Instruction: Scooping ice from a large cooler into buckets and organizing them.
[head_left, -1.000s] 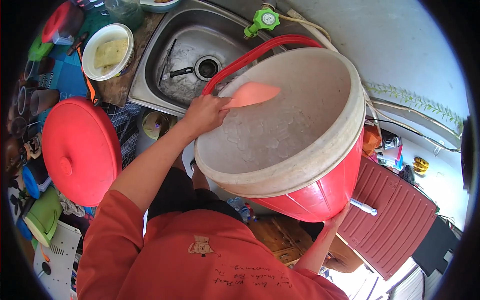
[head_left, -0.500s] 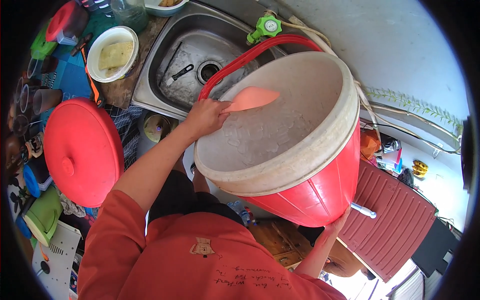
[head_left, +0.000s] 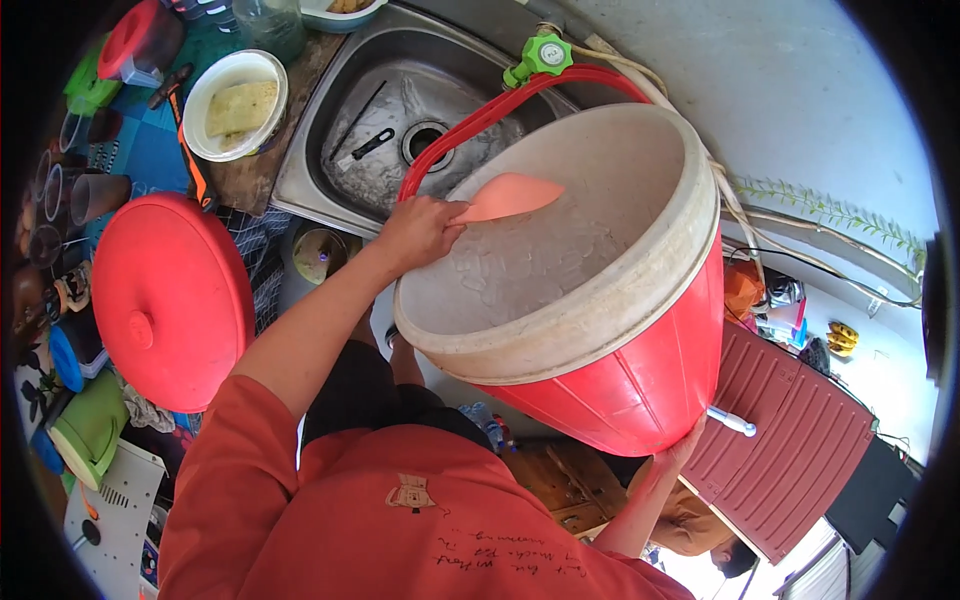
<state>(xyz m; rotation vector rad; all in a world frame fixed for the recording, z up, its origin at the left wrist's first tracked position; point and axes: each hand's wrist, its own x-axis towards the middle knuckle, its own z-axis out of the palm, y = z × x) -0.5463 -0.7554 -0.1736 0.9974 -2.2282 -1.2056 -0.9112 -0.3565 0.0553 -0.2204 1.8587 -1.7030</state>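
A big red drink cooler (head_left: 640,385) with a white inner wall is tilted toward the sink, its mouth facing up and left. Water with pieces of ice (head_left: 530,265) lies along its lower inside. My left hand (head_left: 425,235), at the cooler's left rim, is closed round the handle of a coral scoop (head_left: 515,197). The scoop's blade reaches over the opening, above the ice. Under the cooler's lower right end, my right hand (head_left: 682,448) holds it close to a pale tap (head_left: 733,421); some of its fingers are hidden.
The steel sink (head_left: 335,60) contains a black-handled tool (head_left: 372,145). A green valve (head_left: 540,57) is on the wall. Left stand a red round lid (head_left: 170,300), a white tub (head_left: 200,105) with a sponge (head_left: 242,108), and an orange-black tool (head_left: 192,150). A person (head_left: 690,520) is at lower right.
Ice and water inside the cooler have shifted, and the ice pieces look less distinct. Both hands keep their holds, with the scoop almost unmoved. The person at lower right shows more.
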